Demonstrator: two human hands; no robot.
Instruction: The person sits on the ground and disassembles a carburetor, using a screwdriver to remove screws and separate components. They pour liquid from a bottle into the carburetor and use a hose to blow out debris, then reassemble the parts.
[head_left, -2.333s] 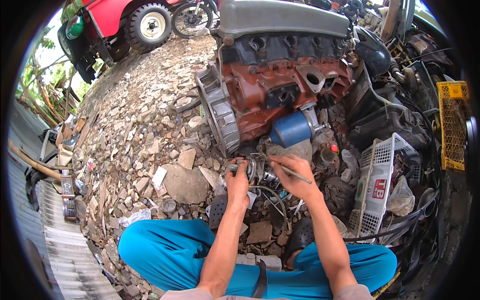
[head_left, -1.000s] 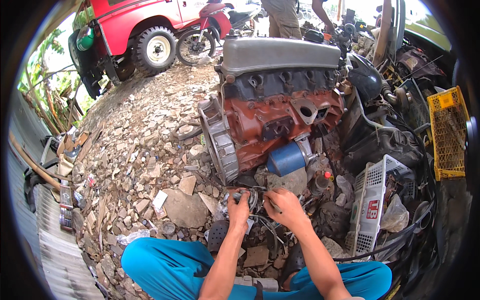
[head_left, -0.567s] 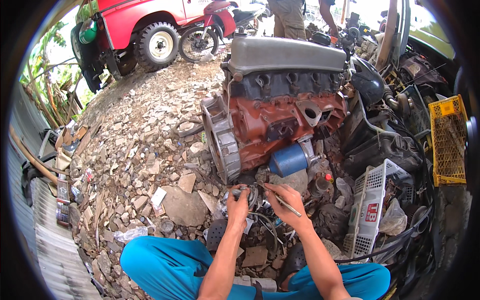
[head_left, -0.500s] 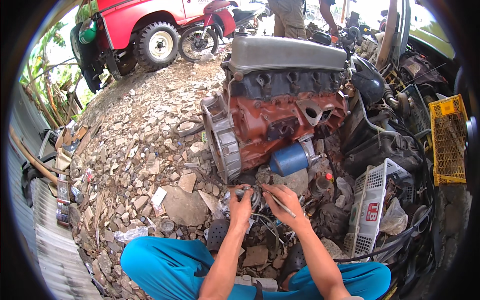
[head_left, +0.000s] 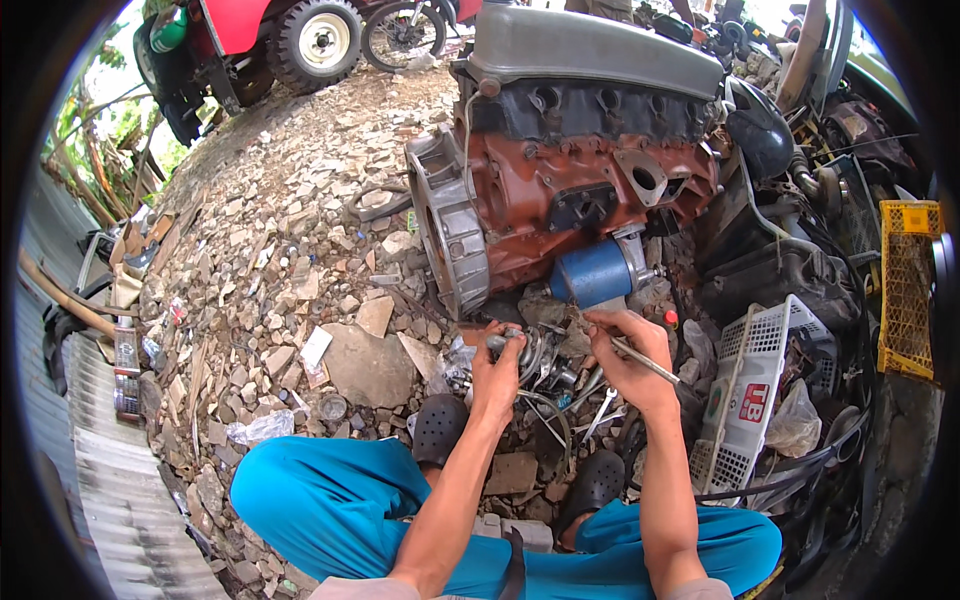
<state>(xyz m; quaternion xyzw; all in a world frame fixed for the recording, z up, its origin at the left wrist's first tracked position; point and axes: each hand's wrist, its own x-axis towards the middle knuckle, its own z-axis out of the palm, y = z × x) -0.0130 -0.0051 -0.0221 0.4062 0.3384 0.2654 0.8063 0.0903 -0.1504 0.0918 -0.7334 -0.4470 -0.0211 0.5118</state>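
My left hand [head_left: 496,372] is closed around a small grey metal part [head_left: 510,338], mostly covered by the fingers. A thin metal rod-shaped tool [head_left: 648,361] is gripped in my right hand [head_left: 630,372], slanting down to the right; its kind is not clear. The two hands are apart. Just beyond them stands a large engine [head_left: 560,180] with a red-brown block, a grey top cover and a blue oil filter [head_left: 595,274]. Loose metal parts and a spanner [head_left: 600,412] lie on the ground between and below my hands.
Stony ground [head_left: 270,280] stretches to the left. At the right are a white plastic basket [head_left: 728,410], a yellow crate [head_left: 908,290], black hoses and scrap parts. A flat stone [head_left: 370,365] lies near my left arm. A red vehicle [head_left: 235,30] and a motorbike wheel [head_left: 404,35] stand behind.
My right hand has moved away to the right with the rod-shaped tool, opening a gap between the hands. My left hand has risen slightly, still holding the metal part. The view has tilted down.
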